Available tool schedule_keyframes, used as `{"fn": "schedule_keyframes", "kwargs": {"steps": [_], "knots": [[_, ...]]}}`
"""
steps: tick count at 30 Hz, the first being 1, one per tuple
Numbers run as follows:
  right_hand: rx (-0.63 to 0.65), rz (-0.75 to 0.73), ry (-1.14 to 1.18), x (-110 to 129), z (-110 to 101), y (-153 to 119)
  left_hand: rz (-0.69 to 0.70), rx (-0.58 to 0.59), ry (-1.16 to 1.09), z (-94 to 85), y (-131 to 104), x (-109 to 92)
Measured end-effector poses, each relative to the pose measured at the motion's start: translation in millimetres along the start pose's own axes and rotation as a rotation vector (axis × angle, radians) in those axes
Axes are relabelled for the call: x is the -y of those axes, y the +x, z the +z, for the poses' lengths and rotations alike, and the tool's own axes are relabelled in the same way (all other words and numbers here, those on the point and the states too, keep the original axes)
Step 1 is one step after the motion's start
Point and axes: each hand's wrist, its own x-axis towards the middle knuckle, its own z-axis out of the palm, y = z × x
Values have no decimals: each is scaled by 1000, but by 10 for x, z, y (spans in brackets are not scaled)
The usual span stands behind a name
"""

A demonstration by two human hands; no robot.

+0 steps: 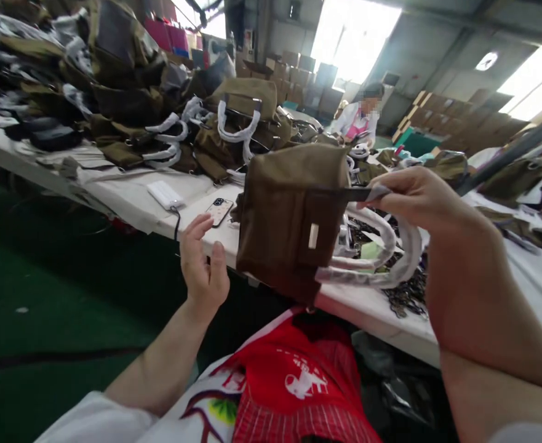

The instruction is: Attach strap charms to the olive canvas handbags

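Observation:
A brown handbag (275, 227) hangs tilted on its side in front of me, over the table's front edge. My right hand (409, 191) pinches a dark strap tab at the bag's top side. Two handles (376, 277) wrapped in clear plastic stick out to the right, below that hand. A small metal plate (314, 235) shows on the bag's front. Left of the bag, my left hand (203, 261) is held up with fingers apart, touching nothing. Just beyond its fingertips lies a phone (219, 211) in a patterned case.
A white box-like device (165, 194) with a black cord lies on the white table (132, 197). Piles of brown bags (123, 98) with wrapped handles cover the back. Dark chains (406, 295) lie at right. Another person (360, 120) stands across the table; cartons (455, 120) are stacked behind.

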Motion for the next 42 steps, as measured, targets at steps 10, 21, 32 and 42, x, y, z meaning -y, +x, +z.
{"fn": "schedule_keyframes", "kwargs": {"steps": [10,21,32,42], "knots": [[299,-57,-342,-72,1802,-705,-290,1042,-129,337,-174,-86],[391,-133,67,-135,2000,-1102,-418,1732,31,503,-44,278],[256,-14,-116,-447,2389,-1189,-446,1471,-43,643,-460,229],[487,427,445,-600,2499,-1004,-959,1041,-355,699,-719,299]]}}
